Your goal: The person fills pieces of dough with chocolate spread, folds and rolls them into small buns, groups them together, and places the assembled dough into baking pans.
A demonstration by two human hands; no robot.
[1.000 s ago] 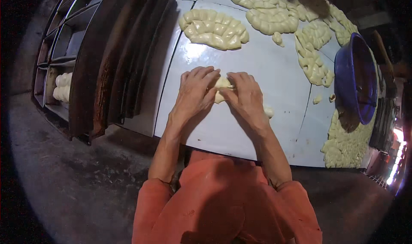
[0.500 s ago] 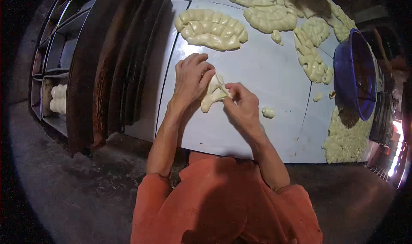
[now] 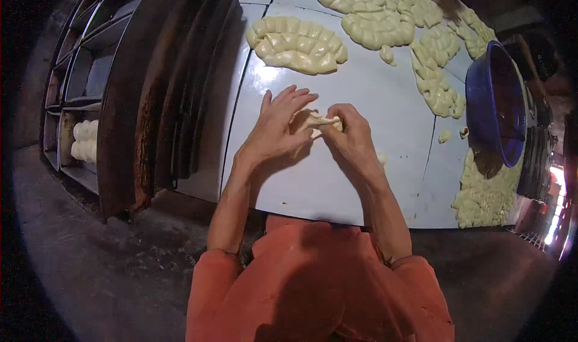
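Note:
A small piece of pale dough (image 3: 314, 120) is stretched between my two hands over the white table. My right hand (image 3: 352, 134) is closed, pinching the dough's right end between thumb and fingers. Against the other end lies my left hand (image 3: 277, 125), its fingers stretched out and apart, its palm partly hiding the dough. Just beyond my hands sits a large slab of dough (image 3: 298, 44), scored into lumps. A small dough lump (image 3: 381, 158) shows beside my right wrist, mostly covered by it.
More lumpy dough slabs (image 3: 378, 29) lie at the far right of the white table (image 3: 301, 188). A tilted purple basin (image 3: 475, 95) stands at the right edge. Dark upright boards (image 3: 162, 89) and a metal rack (image 3: 90, 71) holding shaped dough (image 3: 85, 140) are at the left.
The dough has been gathered up into a narrower fold between my hands. My left fingers have spread out, and my right hand has shifted slightly right and away from me.

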